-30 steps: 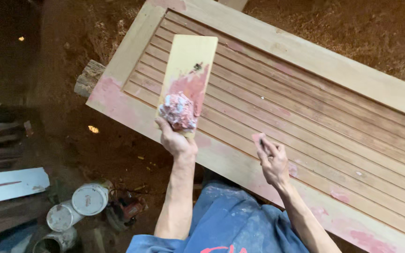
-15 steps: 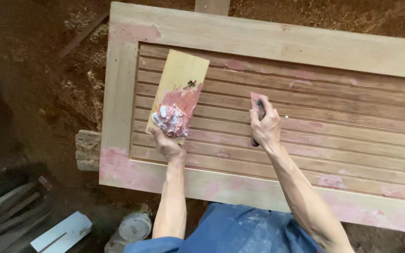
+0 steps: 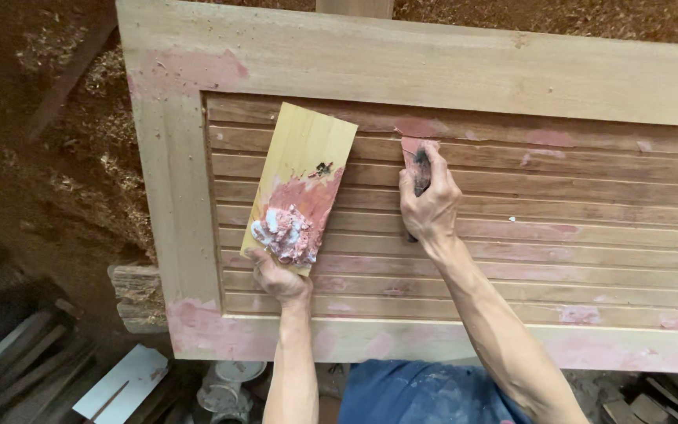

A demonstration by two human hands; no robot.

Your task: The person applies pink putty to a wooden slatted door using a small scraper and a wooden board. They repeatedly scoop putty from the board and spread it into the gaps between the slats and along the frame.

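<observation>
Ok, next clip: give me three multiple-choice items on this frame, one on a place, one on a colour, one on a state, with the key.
1. Where does the lump of filler sit?
A. on the small board held by the left hand
B. on the floor
C. on the panel's top rail

2. What colour is the filler?
A. green
B. pinkish
C. black

3. What is the right hand doing?
A. hanging free above the panel
B. resting flat and empty
C. pressing a small blade to the grooved slats

Key: 1 A, the lump lies at the board's lower end; 2 B, pale pink with white; 3 C, fingers grip the blade against a slat.
</observation>
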